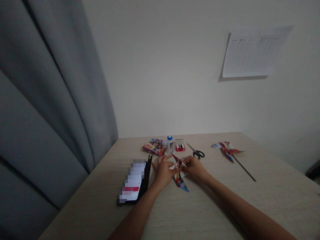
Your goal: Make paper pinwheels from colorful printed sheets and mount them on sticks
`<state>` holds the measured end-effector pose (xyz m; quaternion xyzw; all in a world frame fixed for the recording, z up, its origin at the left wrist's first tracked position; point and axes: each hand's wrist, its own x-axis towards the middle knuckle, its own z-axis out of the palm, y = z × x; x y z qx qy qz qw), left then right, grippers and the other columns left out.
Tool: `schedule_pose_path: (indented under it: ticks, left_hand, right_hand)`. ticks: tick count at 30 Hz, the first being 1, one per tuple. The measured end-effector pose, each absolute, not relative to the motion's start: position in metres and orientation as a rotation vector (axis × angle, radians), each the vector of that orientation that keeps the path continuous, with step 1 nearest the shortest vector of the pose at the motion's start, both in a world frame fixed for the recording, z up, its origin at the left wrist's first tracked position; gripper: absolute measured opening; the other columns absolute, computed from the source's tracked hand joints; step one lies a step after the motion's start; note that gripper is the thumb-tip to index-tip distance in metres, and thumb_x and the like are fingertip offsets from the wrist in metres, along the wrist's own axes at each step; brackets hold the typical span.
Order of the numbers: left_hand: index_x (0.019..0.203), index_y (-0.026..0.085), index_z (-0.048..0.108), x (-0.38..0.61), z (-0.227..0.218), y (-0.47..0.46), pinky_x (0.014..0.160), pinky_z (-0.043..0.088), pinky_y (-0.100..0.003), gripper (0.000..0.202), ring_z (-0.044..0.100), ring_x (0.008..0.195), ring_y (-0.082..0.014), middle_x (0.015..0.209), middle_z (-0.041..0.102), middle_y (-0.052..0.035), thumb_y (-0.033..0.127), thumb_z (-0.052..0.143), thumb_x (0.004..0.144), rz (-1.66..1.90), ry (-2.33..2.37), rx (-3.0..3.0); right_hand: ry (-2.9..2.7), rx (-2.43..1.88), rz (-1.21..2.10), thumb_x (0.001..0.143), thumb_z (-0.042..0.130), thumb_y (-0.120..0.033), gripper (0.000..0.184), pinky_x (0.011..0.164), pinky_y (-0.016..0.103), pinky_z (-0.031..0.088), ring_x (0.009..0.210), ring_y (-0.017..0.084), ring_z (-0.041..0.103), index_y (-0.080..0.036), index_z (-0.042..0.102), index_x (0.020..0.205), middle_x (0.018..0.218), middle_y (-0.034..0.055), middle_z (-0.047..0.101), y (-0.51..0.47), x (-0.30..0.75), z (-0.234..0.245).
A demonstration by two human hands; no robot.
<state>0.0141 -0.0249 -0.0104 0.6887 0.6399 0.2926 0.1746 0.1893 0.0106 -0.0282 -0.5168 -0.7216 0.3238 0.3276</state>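
As 2 hands (163, 171) (195, 167) pinch it, the paper pinwheel (180, 181) points nearward.

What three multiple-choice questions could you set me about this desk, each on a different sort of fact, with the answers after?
1. Where do the scissors lie in relation to the white bottle?
A. To its right
B. To its left
C. Under a hand

2. What colour is the white bottle's cap?
A. Red
B. Blue
C. Black

3. What is the state of the folded printed paper?
A. Lying untouched
B. Held by one hand only
C. Held by both hands

Answers:
1. A: the scissors lie on the right of the bottle, clear of both hands.
2. B: the cap on top of the bottle shows blue.
3. C: the left hand and the right hand both grip the paper near its middle.
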Motion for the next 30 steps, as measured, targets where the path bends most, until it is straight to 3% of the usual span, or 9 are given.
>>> schedule_pose_path:
  ticks: [12, 19, 23, 28, 30]
  left_hand:
    - [0.084, 0.027, 0.078, 0.016, -0.012, -0.023, 0.112, 0.011, -0.069, 0.009, 0.036, 0.136, -0.035, 0.14, 0.057, -0.0038, 0.029, 0.076, 0.075, 0.771, 1.903, 1.95]
    - [0.087, 0.029, 0.079, 0.008, -0.008, -0.022, 0.111, 0.014, -0.069, 0.016, 0.039, 0.134, -0.0347, 0.137, 0.058, -0.0064, 0.034, 0.08, 0.071, 0.816, 1.935, 1.963]
    - [0.087, 0.031, 0.079, 0.008, -0.004, -0.026, 0.113, 0.013, -0.069, 0.015, 0.037, 0.136, -0.0342, 0.139, 0.055, -0.0065, 0.037, 0.079, 0.073, 0.758, 1.962, 1.955]
    - [0.095, 0.036, 0.077, 0.0, 0.003, -0.031, 0.109, 0.011, -0.075, 0.021, 0.029, 0.141, -0.0376, 0.143, 0.051, -0.0041, 0.044, 0.076, 0.075, 0.676, 1.953, 2.065]
    - [0.103, 0.037, 0.074, -0.009, 0.006, -0.032, 0.106, 0.006, -0.079, 0.033, 0.023, 0.143, -0.0396, 0.151, 0.042, -0.0043, 0.044, 0.079, 0.072, 0.604, 1.979, 2.132]
  right_hand:
    - [-1.901, -1.337, 0.856, 0.068, 0.067, -0.027, 0.014, 0.058, 0.022, 0.039, 0.063, 0.015, 0.056, -0.015, 0.073, 0.069, 0.056, -0.0012, 0.061, 0.008, 0.188, -0.026]
    - [-1.997, -1.359, 0.628, 0.069, 0.066, -0.026, 0.011, 0.072, 0.025, 0.041, 0.082, 0.02, 0.06, -0.018, 0.073, 0.067, 0.07, 0.003, 0.067, 0.002, 0.188, -0.021]
    - [-2.034, -1.4, 0.569, 0.069, 0.067, -0.026, 0.012, 0.079, 0.029, 0.042, 0.091, 0.023, 0.06, -0.021, 0.077, 0.075, 0.082, 0.0051, 0.072, 0.003, 0.191, -0.022]
    - [-2.055, -1.414, 0.619, 0.071, 0.067, -0.025, 0.011, 0.074, 0.029, 0.041, 0.08, 0.021, 0.062, -0.019, 0.076, 0.071, 0.076, 0.0046, 0.072, 0.005, 0.195, -0.02]
    - [-2.043, -1.408, 0.654, 0.072, 0.067, -0.026, 0.011, 0.071, 0.028, 0.041, 0.076, 0.02, 0.063, -0.018, 0.075, 0.071, 0.075, 0.0044, 0.072, 0.006, 0.197, -0.019]
